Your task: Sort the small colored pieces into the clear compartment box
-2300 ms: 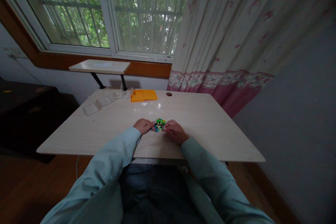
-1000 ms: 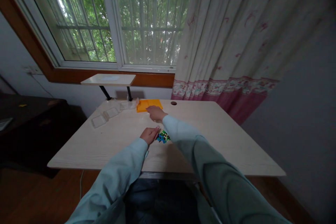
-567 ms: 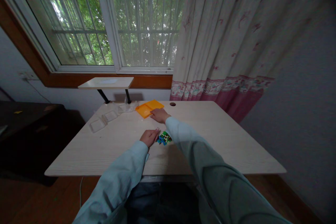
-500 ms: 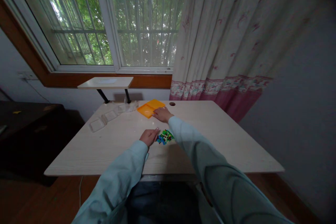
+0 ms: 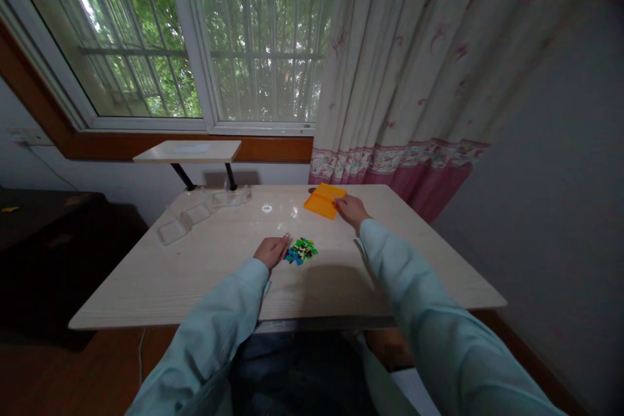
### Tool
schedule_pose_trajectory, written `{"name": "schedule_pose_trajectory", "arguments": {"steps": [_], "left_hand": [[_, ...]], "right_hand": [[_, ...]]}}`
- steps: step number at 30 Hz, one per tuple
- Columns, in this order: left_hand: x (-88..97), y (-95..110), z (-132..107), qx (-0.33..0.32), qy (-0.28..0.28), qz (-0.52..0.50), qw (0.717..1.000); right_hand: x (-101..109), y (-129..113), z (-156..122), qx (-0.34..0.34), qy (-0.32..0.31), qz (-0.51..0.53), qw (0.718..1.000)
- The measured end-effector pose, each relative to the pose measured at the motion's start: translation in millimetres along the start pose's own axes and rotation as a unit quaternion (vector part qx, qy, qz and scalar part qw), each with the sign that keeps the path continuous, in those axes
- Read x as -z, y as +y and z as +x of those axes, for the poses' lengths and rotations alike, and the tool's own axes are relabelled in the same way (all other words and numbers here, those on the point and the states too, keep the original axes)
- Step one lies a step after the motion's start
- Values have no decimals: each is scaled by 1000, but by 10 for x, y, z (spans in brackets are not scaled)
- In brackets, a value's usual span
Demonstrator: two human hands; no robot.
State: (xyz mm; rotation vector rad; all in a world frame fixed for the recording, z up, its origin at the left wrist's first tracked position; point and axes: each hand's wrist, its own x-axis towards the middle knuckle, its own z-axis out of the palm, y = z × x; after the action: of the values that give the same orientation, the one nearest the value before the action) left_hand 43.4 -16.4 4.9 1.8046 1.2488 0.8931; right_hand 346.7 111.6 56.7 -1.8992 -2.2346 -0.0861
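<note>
My right hand (image 5: 351, 209) grips the right edge of a yellow-orange divided tray (image 5: 324, 200) over the far part of the desk. The tray is tilted, and I cannot tell whether it touches the desktop. A pile of small plastic building bricks (image 5: 302, 251) in green, blue, yellow and dark colours lies nearer to me. Just left of the pile rests my left hand (image 5: 272, 251), fingers stretched toward the bricks and holding nothing that I can see.
Several clear plastic boxes (image 5: 195, 213) line the left back of the wooden desk (image 5: 205, 279). Behind them a small raised shelf (image 5: 190, 151) stands on black legs. A curtain (image 5: 390, 78) hangs behind the desk's right side, beside a barred window (image 5: 263, 39).
My right hand has carried the tray to the right, away from the middle back of the desk. My left hand stays beside the bricks. The view has shifted slightly.
</note>
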Motion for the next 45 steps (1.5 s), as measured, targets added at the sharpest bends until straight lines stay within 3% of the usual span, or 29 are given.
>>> {"name": "schedule_pose_trajectory", "arguments": {"steps": [8,11,14,17,20,23,29,34,39,42,45], "left_hand": [[12,-12,-5,4,11,-8,1000],[-3,-17,-15,8,13,-3,1000],[-17,-20,-11,10,16,1,1000],[49,-21,31,-57,85,51,993],[239,-63,110,-131,242,157,948],[478,-197,202,-71,350,257,898],[735,-560,393,102,373,376,842],[807,-618,497,106,384,405,823],[993,-554,375,101,425,401,805],[1134,-604,242,143,468,405,772],[1250,-724,138,189,454,420,763]], "right_hand": [[-325,-338,-216,82,28,26,996],[-381,-296,-252,91,17,32,995],[-347,-103,-282,101,7,35,994],[-318,169,-330,96,3,33,995],[-378,424,-401,89,13,56,994],[-501,553,-484,82,52,103,990],[-608,463,-597,19,107,112,988],[-578,493,-639,-52,127,73,988],[-601,562,-656,-70,146,68,985],[-607,560,-660,-66,144,72,985],[-607,558,-661,-63,144,77,985]]}}
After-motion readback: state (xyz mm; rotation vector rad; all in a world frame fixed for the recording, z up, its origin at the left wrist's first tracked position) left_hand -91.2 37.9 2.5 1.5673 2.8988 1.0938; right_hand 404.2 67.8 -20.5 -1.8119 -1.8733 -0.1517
